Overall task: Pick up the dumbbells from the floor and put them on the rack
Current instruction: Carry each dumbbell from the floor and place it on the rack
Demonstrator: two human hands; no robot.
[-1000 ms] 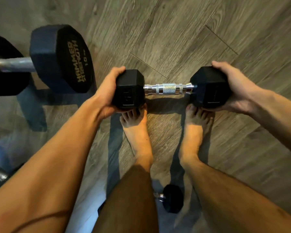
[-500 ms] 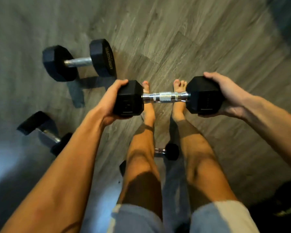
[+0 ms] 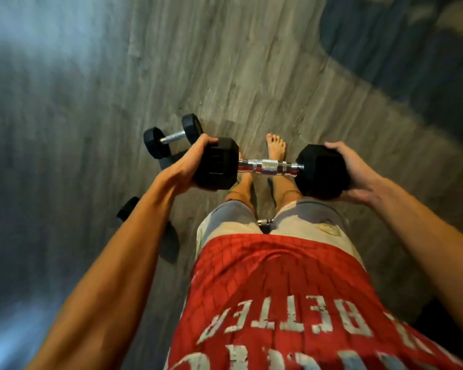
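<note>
Head view, looking straight down the body.

- Hex dumbbell [image 3: 270, 166]: black heads, chrome knurled handle. Held level in the air in front of the thighs, handle running 9 to 3 o'clock, clear of the floor [image 3: 225, 62].
- Left hand [image 3: 190, 162]: clamped on the head at the 9 o'clock end, fingers wrapped over its top edge, palm against the outer face.
- Right hand [image 3: 352, 173]: clamped on the head at the 3 o'clock end, fingers over the top, palm cupping the outer and lower side.
- The hands are apart, one at each end; neither touches the handle.
- Second dumbbell [image 3: 173, 136]: on the floor at about 10 o'clock from the held one, just beyond the left hand, lying on its heads with its bar in view.
- Third dumbbell [image 3: 128, 209]: on the floor at about 8 o'clock, mostly hidden by the left forearm; one dark head shows, another dark shape lies nearer the body.
- Small chrome bar end [image 3: 265, 223]: seen between the legs below the shorts [image 3: 231, 217]; what it belongs to cannot be told.
- One bare foot [image 3: 276, 145] shows at 12 o'clock, just past the handle.
- Red shirt [image 3: 265, 284] with pale lettering fills the 6 o'clock part of the view.
- Floor is grey wood-grain plank; edges of the view are blurred, with a darker area at 1 to 2 o'clock
</note>
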